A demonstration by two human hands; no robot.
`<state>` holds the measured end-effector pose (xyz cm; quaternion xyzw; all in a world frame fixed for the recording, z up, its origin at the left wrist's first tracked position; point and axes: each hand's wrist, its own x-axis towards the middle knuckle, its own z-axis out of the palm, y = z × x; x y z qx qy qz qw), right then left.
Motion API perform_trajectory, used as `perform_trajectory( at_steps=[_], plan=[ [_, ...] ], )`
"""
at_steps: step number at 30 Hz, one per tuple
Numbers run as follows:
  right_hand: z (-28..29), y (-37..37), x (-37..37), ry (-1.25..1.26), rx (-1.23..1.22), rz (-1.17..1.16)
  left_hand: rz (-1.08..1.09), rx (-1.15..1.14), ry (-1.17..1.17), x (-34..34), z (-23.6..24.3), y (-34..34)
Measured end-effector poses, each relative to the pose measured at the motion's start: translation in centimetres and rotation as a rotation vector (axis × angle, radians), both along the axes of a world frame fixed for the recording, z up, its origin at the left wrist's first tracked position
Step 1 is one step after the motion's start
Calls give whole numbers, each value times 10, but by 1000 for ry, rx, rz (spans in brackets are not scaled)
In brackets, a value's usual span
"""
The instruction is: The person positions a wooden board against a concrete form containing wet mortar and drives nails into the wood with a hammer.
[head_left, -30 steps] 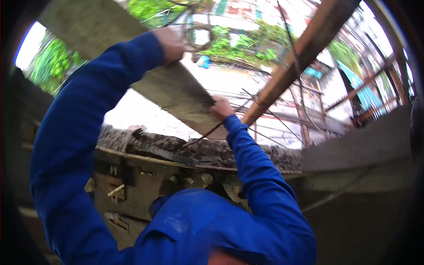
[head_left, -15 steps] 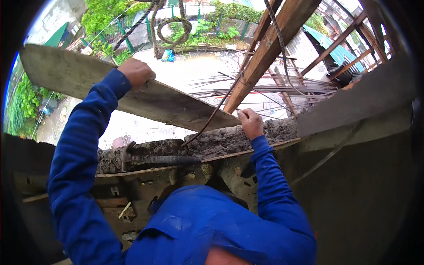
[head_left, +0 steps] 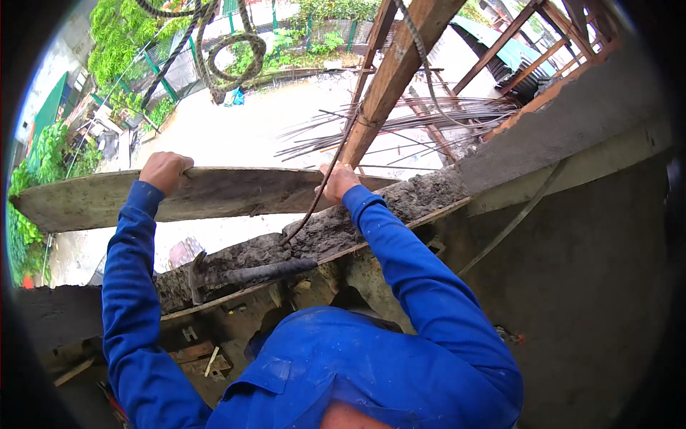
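A long, grey-stained board (head_left: 93, 204) spans the outer side of a rough concrete wall top (head_left: 336, 232). My left hand (head_left: 166, 172) grips the board's upper edge left of its middle, fingers wrapped over it. Nearer the board's right end, my right hand (head_left: 339, 181) is closed on the same edge, beside a thin, bent steel bar (head_left: 319, 196) that rises from the concrete. On the wall top, below the board, lies a claw hammer (head_left: 268, 272) with a dark handle, its head toward the left. Neither hand touches it.
A wooden post (head_left: 400, 79) slants up beyond the wall, with ropes (head_left: 243, 61) hanging left of it. Steel bars (head_left: 400, 129) lie in a pile outside, far below. Smooth plastered wall (head_left: 557, 121) continues at right. Wood scraps (head_left: 200, 355) lie on the floor at lower left.
The board has swung from a steep slant to nearly level, its left end dropping. My left hand moved down and left with it; my right hand shifted left along the edge.
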<state>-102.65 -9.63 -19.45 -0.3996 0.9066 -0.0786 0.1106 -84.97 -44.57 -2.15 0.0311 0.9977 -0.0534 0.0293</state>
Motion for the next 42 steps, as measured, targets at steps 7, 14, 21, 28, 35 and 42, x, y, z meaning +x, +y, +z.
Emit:
perform_trajectory(
  at_steps=[7,14,21,28,35,42],
  plan=[
    [-33,-13,-14,96,-110,71,78,85,18,30,-18,-22],
    [-34,-1,-40,58,-264,95,103,153,107,52,-36,-16],
    [-3,39,-39,-21,-356,61,109,271,160,62,-65,12],
    [13,52,-31,3,-79,236,105,367,190,82,-93,30],
    [-11,38,-24,-42,160,279,218,389,131,95,-122,39],
    [-31,43,-34,-299,-164,284,286,362,200,108,-140,58]
  ],
)
